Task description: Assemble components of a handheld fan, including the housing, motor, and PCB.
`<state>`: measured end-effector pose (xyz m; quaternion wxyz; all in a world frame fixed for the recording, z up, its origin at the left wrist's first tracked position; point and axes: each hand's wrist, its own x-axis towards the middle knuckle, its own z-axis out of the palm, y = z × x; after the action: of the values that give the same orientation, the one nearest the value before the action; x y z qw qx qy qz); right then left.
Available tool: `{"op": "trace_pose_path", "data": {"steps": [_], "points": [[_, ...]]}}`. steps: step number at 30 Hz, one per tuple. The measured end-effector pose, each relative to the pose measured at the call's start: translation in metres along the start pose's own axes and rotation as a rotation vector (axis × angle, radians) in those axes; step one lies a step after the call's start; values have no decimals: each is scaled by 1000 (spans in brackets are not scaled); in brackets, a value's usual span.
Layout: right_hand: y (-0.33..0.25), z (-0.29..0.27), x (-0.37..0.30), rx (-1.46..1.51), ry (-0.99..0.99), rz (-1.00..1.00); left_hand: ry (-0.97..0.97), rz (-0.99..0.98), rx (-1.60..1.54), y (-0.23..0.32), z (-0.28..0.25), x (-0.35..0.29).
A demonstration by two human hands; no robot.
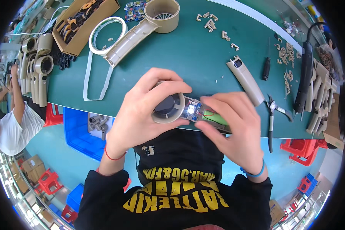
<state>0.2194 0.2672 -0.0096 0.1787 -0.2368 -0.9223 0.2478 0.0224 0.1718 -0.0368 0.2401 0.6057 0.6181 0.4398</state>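
Observation:
Just over the table's front edge, my left hand (136, 111) is wrapped round the round head of a beige handheld fan (168, 108), whose dark motor hub shows in the middle. Its handle stands open, showing a small blue circuit board (192, 110) with a bright white light lit on it. Red wires run from the board toward a green battery cell (214, 117) in the handle. My right hand (239, 124) grips that handle, thumb below and fingers above. Right of it lies a separate beige handle cover (246, 79).
Another open fan housing (132, 40) and a tape roll (107, 35) lie at the back left, beside a cardboard box (82, 23) of dark parts. On the right are pliers (272, 111), a black screwdriver (266, 68), a black corded tool (305, 73) and small beige pieces (211, 25).

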Motion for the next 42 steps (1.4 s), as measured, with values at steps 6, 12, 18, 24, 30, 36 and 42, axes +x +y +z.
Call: {"op": "trace_pose_path", "data": {"steps": [6, 12, 18, 24, 30, 36, 42], "points": [[5, 18, -2, 148, 31, -54, 5, -20, 22, 3, -2, -1], [3, 11, -4, 183, 8, 2, 33, 15, -70, -7, 1, -3], [35, -63, -8, -296, 109, 388, 139, -138, -468, -16, -3, -22], [55, -88, -53, -507, -194, 449, 218, -132, -954, -11, 1, -28], [68, -69, -78, -558, 4, 410, -39, 122, -1028, -21, 8, -11], [77, -55, -62, -645, 141, 380, -5, 60, -1085, -22, 8, -15], [57, -63, -50, -365, 232, 364, 109, -132, -1278, -15, 14, -20]]}}
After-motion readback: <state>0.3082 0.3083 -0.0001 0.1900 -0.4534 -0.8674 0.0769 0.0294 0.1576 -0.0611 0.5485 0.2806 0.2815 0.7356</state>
